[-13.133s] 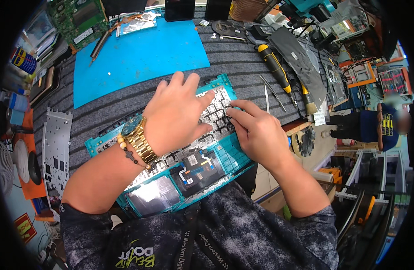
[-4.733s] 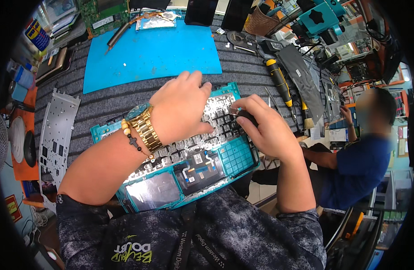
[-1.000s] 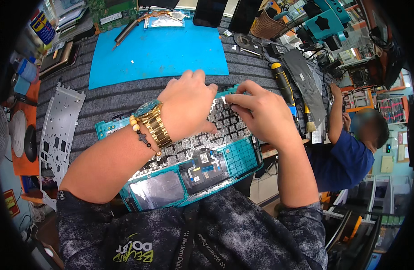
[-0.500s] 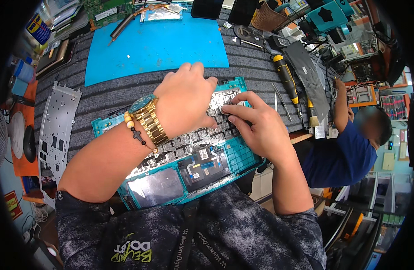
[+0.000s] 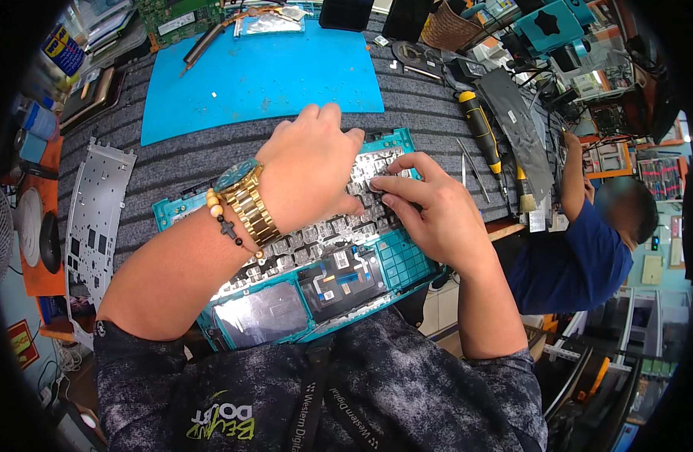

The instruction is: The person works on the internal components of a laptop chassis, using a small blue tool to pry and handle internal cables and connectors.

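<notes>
A teal laptop palmrest case (image 5: 403, 262) lies inner side up before me, tilted, its near edge against my shirt. The keyboard's silvery back (image 5: 316, 239) spans its upper part, and a black touchpad module (image 5: 342, 282) sits below. My left hand (image 5: 312, 169) rests over the keyboard with bent fingers, its thumb low on the metal; the other fingertips are hidden beneath it. On that wrist are a gold watch (image 5: 254, 215) and a bead bracelet (image 5: 226, 226). My right hand (image 5: 435, 207) pinches with thumb and forefinger at the keyboard's right part; anything between them is too small to make out.
Beyond the case lies a blue mat (image 5: 263, 83) with a soldering iron (image 5: 203, 47). A perforated metal plate (image 5: 98, 218) stands at left. To the right are a yellow-black screwdriver (image 5: 478, 129), tweezers (image 5: 473, 169) and a brush (image 5: 525, 192). A person in blue (image 5: 572, 256) sits at right.
</notes>
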A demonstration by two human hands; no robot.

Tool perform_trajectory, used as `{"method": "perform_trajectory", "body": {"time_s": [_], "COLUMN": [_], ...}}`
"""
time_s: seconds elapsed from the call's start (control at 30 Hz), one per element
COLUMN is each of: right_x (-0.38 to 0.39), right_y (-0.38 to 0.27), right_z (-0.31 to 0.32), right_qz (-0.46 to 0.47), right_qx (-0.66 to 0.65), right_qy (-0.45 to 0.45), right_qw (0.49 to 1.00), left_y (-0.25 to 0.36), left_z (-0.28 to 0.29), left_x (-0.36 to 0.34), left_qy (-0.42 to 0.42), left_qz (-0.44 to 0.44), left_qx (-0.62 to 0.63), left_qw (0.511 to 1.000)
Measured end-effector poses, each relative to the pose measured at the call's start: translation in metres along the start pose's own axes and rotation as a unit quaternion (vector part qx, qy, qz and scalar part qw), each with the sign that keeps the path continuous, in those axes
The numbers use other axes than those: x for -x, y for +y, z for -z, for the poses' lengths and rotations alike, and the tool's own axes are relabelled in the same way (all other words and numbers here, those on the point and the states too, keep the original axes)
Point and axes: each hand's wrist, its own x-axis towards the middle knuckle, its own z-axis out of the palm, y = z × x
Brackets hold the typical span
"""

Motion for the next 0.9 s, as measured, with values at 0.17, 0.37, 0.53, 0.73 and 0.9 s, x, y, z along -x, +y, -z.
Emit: {"method": "perform_trajectory", "body": {"time_s": [0.17,0.37,0.53,0.73,0.9], "right_x": [0.004,0.009,0.01,0.001,-0.021], "right_y": [-0.006,-0.01,-0.009,-0.01,-0.002], "right_z": [-0.009,-0.025,-0.027,-0.014,0.016], "right_qz": [-0.02,-0.017,-0.007,-0.012,0.063], "right_qx": [0.006,0.03,0.03,0.044,0.128], "right_qy": [0.022,0.056,0.068,0.028,-0.047], "right_qw": [1.0,0.998,0.997,0.999,0.989], "left_y": [-0.001,-0.001,-0.001,0.0,-0.002], "left_z": [0.0,-0.002,-0.003,-0.001,0.002], "left_x": [0.001,-0.002,-0.002,-0.003,-0.004], "left_qy": [0.009,0.008,0.011,0.0,-0.014], "left_qz": [-0.01,-0.017,-0.021,-0.018,-0.013], "left_qx": [-0.004,-0.014,-0.016,-0.021,-0.028], "left_qw": [1.0,1.0,1.0,1.0,0.999]}}
